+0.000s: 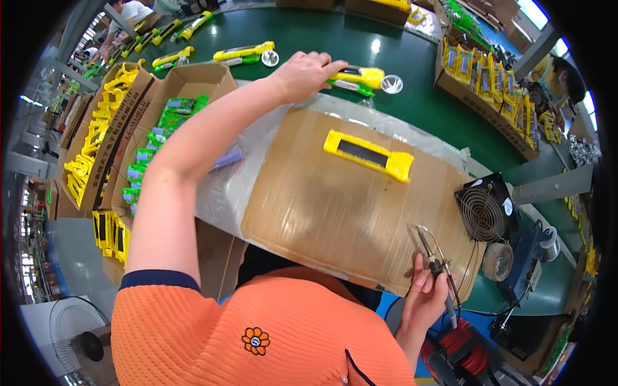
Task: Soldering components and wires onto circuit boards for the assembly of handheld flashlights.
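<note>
The left arm bends at the elbow and stretches forward past the cardboard [309,199] to the green desk [322,35]. The left hand [309,76], back upward, overlaps the tail of a yellow-green torch [365,77] lying there; its fingertips are partly hidden, so grip or mere touch I cannot tell. The right hand [426,289], low by the cardboard's near right corner, pinches a soldering iron [436,266], tip pointing forward. The orange shirt [302,321] hides most of the right forearm. A yellow casing [368,156] lies on the cardboard.
</note>
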`<action>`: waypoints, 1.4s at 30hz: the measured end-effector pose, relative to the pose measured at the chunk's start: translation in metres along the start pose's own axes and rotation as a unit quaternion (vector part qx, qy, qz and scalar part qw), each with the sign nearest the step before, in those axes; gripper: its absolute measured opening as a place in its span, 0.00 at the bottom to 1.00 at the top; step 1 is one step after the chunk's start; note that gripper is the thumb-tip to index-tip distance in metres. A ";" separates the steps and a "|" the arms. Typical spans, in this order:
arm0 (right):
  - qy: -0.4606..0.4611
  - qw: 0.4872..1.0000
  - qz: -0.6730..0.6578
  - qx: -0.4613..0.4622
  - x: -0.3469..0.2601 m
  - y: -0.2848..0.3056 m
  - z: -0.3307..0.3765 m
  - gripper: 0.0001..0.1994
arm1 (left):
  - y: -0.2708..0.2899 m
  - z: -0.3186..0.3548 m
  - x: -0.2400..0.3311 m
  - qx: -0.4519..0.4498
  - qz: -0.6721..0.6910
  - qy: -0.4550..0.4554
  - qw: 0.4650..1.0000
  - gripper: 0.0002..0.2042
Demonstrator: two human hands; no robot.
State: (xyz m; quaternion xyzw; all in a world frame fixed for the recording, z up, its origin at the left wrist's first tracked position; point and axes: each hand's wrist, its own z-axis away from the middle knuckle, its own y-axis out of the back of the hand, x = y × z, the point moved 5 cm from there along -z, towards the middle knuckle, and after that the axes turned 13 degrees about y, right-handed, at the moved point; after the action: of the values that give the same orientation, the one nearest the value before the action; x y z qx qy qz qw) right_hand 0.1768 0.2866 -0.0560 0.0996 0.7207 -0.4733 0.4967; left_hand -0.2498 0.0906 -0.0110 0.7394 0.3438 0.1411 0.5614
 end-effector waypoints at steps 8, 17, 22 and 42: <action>-0.006 1.000 0.006 0.009 0.005 -0.002 0.003 0.06 | 0.034 0.051 0.061 -0.124 0.101 -0.092 0.983 0.29; -0.022 0.999 0.042 -0.001 -0.006 -0.010 0.005 0.12 | 0.112 0.120 0.063 -0.050 0.217 -0.093 0.970 0.30; -0.026 0.999 0.039 -0.004 -0.003 -0.023 0.007 0.12 | 0.109 0.147 -0.165 -0.131 -0.153 0.269 0.942 0.07; -0.003 0.999 0.000 0.035 0.000 0.005 0.005 0.09 | 0.160 0.145 -0.044 -0.159 0.220 0.016 0.962 0.19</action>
State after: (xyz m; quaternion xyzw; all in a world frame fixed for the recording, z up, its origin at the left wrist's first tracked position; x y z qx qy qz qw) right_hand 0.1832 0.2853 -0.0598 0.1154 0.7024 -0.4988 0.4945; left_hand -0.1394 -0.0659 0.0971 0.6960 0.1542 0.3256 0.6212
